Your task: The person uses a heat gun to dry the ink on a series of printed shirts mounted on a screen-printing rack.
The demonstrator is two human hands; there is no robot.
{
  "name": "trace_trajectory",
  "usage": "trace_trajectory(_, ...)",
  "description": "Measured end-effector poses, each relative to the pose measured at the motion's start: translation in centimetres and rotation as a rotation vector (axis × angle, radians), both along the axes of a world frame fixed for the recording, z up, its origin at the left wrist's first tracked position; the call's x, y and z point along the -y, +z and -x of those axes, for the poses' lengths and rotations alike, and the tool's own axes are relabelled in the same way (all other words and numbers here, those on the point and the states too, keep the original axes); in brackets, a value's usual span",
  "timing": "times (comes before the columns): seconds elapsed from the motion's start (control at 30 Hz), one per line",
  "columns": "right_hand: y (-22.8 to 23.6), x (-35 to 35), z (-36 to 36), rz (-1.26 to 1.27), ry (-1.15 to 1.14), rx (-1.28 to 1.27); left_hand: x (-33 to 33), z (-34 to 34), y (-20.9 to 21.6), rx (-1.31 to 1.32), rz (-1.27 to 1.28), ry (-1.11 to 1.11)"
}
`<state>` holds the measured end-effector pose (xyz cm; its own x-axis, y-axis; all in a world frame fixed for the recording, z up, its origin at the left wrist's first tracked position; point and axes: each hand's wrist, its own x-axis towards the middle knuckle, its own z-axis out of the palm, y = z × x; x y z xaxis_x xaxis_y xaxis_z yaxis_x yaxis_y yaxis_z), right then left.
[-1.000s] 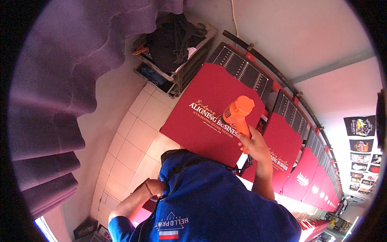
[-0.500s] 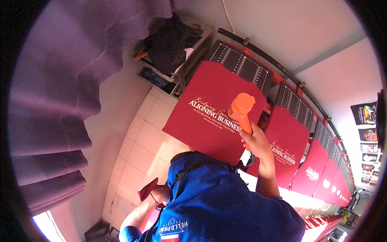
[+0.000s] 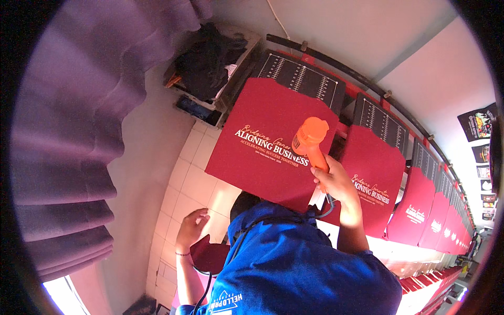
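My right hand [image 3: 336, 181] grips the handle of an orange hair dryer [image 3: 311, 131]. The dryer hangs over a dark red fabric panel [image 3: 262, 184] with white and gold lettering, hiding part of the print. Under the panel lies a black board with white ruled marks [image 3: 299, 73]. To the lower left, my left hand [image 3: 193, 227] is raised with its fingers apart and nothing in it. Beside its wrist is a dark red piece [image 3: 209, 257], partly hidden by my blue sleeve and a dark cord.
More red printed panels [image 3: 370, 181] on black boards run in a row to the right, along a curved black rail [image 3: 362, 81]. A bin of dark cloth [image 3: 210, 60] stands at the far left. A purple curtain [image 3: 73, 136] hangs left, above pale floor tiles [image 3: 197, 184].
My left hand has come up and opened, away from the dark red piece it was at. The right hand still holds the dryer over the panel. The whole view has shifted slightly.
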<state>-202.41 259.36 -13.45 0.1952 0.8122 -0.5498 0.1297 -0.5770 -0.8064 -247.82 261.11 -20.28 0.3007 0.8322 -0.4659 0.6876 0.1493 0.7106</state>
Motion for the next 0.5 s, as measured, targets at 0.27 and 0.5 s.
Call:
trace_trajectory(0.27, 0.3, 0.4, -0.6, -0.012, -0.068, 0.049, 3.5, 11.0, -8.9, -0.381, -0.260, 0.402)
trace_trajectory(0.5, -1.3, 0.5, -0.8, -0.084, -0.095, -0.037, 14.5, 20.9, -10.8, -0.829, -0.202, 0.645)
